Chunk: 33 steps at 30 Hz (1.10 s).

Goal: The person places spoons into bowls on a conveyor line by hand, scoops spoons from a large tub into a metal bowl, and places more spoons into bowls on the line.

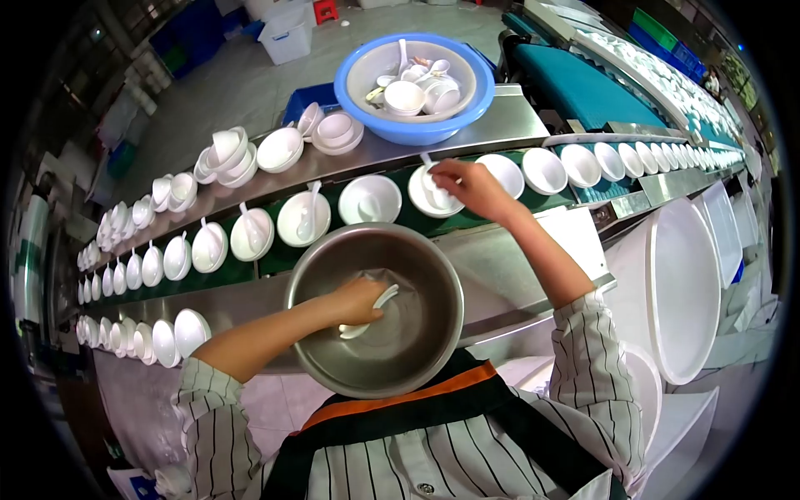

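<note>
My left hand is inside a large steel basin, its fingers closed around white spoons whose ends stick out on both sides. My right hand reaches over a white bowl on the green conveyor belt. Its fingers pinch a white spoon that lies across that bowl. Left of it stands a bowl with no spoon showing. Farther left, a bowl and several others each hold a spoon.
A blue basin with an inner tub of bowls and spoons stands on the steel ledge behind the belt. Stacked bowls line that ledge, and more bowls sit on the near ledge. Large white tubs stand at right.
</note>
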Tool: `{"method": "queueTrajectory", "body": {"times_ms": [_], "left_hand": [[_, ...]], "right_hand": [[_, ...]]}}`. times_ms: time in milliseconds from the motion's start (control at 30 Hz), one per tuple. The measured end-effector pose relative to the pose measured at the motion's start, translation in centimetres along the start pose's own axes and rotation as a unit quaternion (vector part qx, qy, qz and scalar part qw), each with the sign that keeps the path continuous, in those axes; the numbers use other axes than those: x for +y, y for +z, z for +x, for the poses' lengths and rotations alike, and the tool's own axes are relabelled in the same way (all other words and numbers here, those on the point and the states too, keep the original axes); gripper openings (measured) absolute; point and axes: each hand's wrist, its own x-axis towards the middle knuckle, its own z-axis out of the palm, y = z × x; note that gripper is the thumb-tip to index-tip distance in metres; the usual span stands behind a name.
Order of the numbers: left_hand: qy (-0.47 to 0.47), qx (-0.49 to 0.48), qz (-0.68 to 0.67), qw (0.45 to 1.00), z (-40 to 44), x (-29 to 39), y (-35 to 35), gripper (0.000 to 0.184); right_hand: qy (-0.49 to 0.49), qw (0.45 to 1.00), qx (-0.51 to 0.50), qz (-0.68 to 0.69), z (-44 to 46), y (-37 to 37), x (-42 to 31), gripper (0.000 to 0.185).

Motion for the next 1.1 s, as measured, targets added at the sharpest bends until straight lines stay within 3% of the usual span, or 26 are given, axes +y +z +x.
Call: {"method": "queueTrajectory", "body": {"times_ms": [67,133,200,267,300,333,400,467,500,533,633,733,800,867,933,967,1000,1033,1100], "left_hand": [[0.006,-0.023,-0.104,0.994,0.1,0.5,-2.3,0.029],[-0.011,0.013,-0.337,0.941,0.3,3.1,-6.3,0.025],[0.019,0.113,-0.404,0.908,2.9,5.1,-9.2,0.027],[0.065,0.216,-0.399,0.889,7.2,7.2,-10.5,0.019],[0.062,0.224,-0.397,0.888,9.6,7.3,-11.0,0.018],[0.060,0.232,-0.393,0.888,11.8,7.4,-11.4,0.018],[0.084,0.249,-0.499,0.826,16.5,6.0,-10.9,0.023],[0.021,0.303,-0.480,0.823,19.6,5.1,-10.4,0.026],[-0.002,0.318,-0.436,0.842,20.6,4.3,-10.1,0.027],[-0.025,0.333,-0.391,0.858,21.0,4.3,-10.2,0.027],[-0.047,0.283,-0.358,0.889,22.1,3.0,-9.4,0.031],[-0.087,0.222,-0.402,0.884,21.0,0.8,-8.5,0.041],[-0.122,0.230,-0.315,0.913,18.0,0.5,-9.3,0.057],[-0.042,0.245,-0.224,0.942,11.4,-0.4,-11.1,0.064],[0.033,0.296,-0.168,0.940,3.8,-1.9,-11.8,0.054],[0.000,0.310,-0.144,0.940,1.1,-2.3,-11.7,0.051],[-0.016,0.272,-0.127,0.954,-1.7,-4.6,-11.0,0.051],[-0.080,0.170,-0.234,0.954,-4.2,-5.0,-10.5,0.051],[-0.192,-0.003,-0.376,0.906,-7.4,-8.8,-7.1,0.050]], "right_hand": [[0.027,0.996,-0.037,0.077,-1.7,-0.1,-2.2,0.022],[0.084,0.966,-0.092,0.226,-3.5,0.1,-4.2,0.033],[0.043,0.927,-0.090,0.362,-4.2,1.0,-4.5,0.041],[0.078,0.921,-0.096,0.369,-3.7,-1.0,-5.3,0.044],[0.060,0.945,-0.058,0.315,-3.0,-0.9,-2.3,0.040],[0.107,0.941,-0.037,0.319,-2.3,-2.5,-1.5,0.035],[0.132,0.937,0.027,0.322,-1.7,-4.6,1.1,0.030],[0.160,0.961,0.096,0.205,-1.5,-6.0,6.0,0.032],[0.123,0.977,0.171,-0.036,-1.7,-6.5,7.7,0.035],[0.187,0.955,0.181,-0.140,-1.7,-6.8,8.6,0.036],[0.214,0.937,0.122,-0.246,-2.3,-5.6,11.6,0.039],[0.204,0.942,0.179,-0.197,-2.8,-3.5,10.8,0.041],[0.184,0.954,0.201,-0.128,-4.5,-3.8,7.7,0.042],[0.136,0.961,0.234,-0.048,-7.6,-4.1,2.8,0.042],[0.143,0.965,0.217,0.044,-12.0,-2.7,-2.8,0.045],[0.168,0.964,0.198,0.063,-13.9,-2.3,-5.2,0.050],[0.194,0.960,0.183,0.084,-15.8,-0.4,-7.8,0.056],[0.207,0.958,0.163,0.115,-17.5,1.9,-9.7,0.063],[0.239,0.954,0.135,0.121,-19.8,6.5,-12.0,0.072]]}}
